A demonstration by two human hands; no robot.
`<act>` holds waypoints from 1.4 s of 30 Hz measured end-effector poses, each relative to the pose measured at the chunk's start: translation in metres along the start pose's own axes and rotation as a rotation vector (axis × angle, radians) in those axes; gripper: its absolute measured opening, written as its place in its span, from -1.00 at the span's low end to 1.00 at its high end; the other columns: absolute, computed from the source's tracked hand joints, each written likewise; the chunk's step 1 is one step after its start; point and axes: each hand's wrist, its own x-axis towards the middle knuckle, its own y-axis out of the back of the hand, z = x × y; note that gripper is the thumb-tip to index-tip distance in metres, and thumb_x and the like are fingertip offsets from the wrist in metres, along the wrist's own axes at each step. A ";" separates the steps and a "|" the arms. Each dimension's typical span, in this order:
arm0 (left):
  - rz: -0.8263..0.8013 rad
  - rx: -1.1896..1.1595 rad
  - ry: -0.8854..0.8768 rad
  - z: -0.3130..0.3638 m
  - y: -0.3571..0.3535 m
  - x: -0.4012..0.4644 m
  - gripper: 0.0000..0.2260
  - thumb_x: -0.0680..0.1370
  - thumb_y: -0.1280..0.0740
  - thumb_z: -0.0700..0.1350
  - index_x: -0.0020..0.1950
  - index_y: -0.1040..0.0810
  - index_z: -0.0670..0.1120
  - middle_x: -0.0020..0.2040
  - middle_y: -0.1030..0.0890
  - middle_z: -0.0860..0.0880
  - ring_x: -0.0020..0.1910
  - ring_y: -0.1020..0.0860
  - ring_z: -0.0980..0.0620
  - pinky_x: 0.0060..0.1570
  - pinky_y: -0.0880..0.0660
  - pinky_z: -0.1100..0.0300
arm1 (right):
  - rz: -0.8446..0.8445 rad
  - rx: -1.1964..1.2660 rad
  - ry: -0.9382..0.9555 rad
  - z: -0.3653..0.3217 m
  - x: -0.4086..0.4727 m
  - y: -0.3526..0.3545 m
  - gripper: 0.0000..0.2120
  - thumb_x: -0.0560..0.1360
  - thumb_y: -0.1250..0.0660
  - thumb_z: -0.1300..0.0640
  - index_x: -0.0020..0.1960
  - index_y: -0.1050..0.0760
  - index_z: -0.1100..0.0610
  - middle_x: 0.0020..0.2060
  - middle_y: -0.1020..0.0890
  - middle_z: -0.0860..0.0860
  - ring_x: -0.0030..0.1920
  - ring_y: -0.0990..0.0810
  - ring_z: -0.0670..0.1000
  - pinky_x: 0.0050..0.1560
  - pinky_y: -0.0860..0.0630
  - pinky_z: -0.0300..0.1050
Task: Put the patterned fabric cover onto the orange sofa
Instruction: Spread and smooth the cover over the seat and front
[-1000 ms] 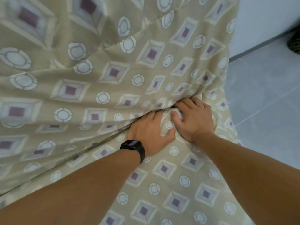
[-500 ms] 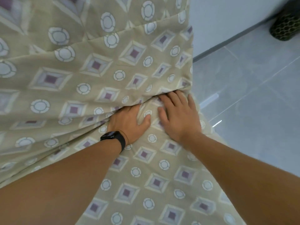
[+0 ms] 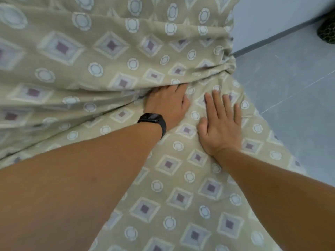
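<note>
The patterned fabric cover (image 3: 112,57), beige with purple squares and pale circles, drapes over the whole sofa, so no orange shows. A deep crease runs where the back meets the seat. My left hand (image 3: 166,104), with a black watch on the wrist, reaches into that crease; its fingertips are hidden under the fold. My right hand (image 3: 220,122) lies flat on the seat part of the cover just right of it, fingers straight and spread. The cloth bunches in folds at the sofa's right end (image 3: 229,67).
Grey tiled floor (image 3: 293,91) lies to the right of the sofa, meeting a pale wall (image 3: 272,17) with a dark skirting strip. A dark netted object (image 3: 327,32) sits on the floor at the far right edge.
My right hand has come out of the crease and pulled back, now flat on the seat. My left hand stays in the fold. The view has shifted right along the sofa.
</note>
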 end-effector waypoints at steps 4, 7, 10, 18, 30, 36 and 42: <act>-0.137 -0.008 0.017 -0.010 0.020 -0.118 -0.48 0.62 -0.06 0.02 0.60 -0.24 -0.01 0.59 -0.26 -0.05 0.57 -0.18 -0.10 0.53 -0.14 -0.04 | -0.033 -0.006 -0.014 -0.006 -0.003 0.009 -0.37 0.60 0.16 -0.14 0.65 0.11 -0.04 0.65 0.08 -0.04 0.63 0.13 0.06 0.59 0.13 0.18; -0.272 0.021 0.001 -0.017 0.044 -0.236 -0.44 0.66 0.04 0.07 0.66 0.00 0.00 0.66 -0.02 -0.04 0.64 0.04 -0.09 0.58 0.02 -0.09 | -0.076 0.048 -0.064 -0.012 -0.044 0.026 -0.40 0.65 0.22 -0.14 0.66 0.11 0.00 0.65 0.05 0.00 0.63 0.11 0.08 0.60 0.10 0.14; -0.342 0.052 -0.017 -0.011 0.063 -0.356 -0.42 0.67 0.01 0.07 0.67 0.04 -0.03 0.66 0.02 -0.08 0.64 0.05 -0.13 0.55 -0.06 -0.17 | -0.144 0.068 -0.043 -0.026 -0.142 0.034 -0.40 0.67 0.23 -0.14 0.65 0.18 0.03 0.64 0.12 0.02 0.63 0.19 0.06 0.61 0.12 0.11; -0.460 0.042 0.023 0.015 0.087 -0.515 -0.42 0.69 0.01 0.15 0.66 -0.02 -0.06 0.65 -0.04 -0.13 0.63 -0.01 -0.20 0.53 -0.10 -0.22 | -0.284 0.010 -0.010 -0.056 -0.329 0.028 -0.41 0.68 0.25 -0.16 0.64 0.25 0.01 0.64 0.18 0.01 0.62 0.27 0.03 0.60 0.18 0.13; -0.830 0.038 -0.107 -0.008 0.176 -0.756 -0.02 0.24 -0.56 0.09 0.61 -0.24 0.00 0.56 -0.32 -0.11 0.53 -0.30 -0.23 0.47 -0.26 -0.17 | -0.506 -0.007 0.413 -0.189 -0.595 0.033 -0.36 0.65 0.02 -0.13 0.66 0.03 0.09 0.63 0.01 0.19 0.61 0.02 0.28 0.53 -0.01 0.31; -0.769 0.135 0.361 -0.083 0.248 -0.839 -0.09 0.20 -0.58 -0.06 0.53 -0.35 -0.04 0.37 -0.50 -0.15 0.29 -0.49 -0.24 0.35 -0.29 -0.11 | -0.659 -0.024 0.755 -0.298 -0.636 0.055 -0.38 0.48 -0.31 -0.04 0.52 -0.32 0.02 0.47 -0.38 0.06 0.34 -0.47 0.18 0.23 -0.50 0.13; -1.008 0.283 0.584 -0.144 0.288 -0.887 -0.34 0.56 -0.31 -0.13 0.60 -0.09 -0.08 0.54 -0.18 -0.16 0.42 -0.33 -0.23 0.46 -0.20 -0.10 | -0.760 -0.135 0.903 -0.399 -0.645 0.067 -0.47 0.55 -0.28 0.13 0.47 -0.21 0.05 0.37 -0.32 0.05 0.29 -0.39 0.15 0.17 -0.46 0.04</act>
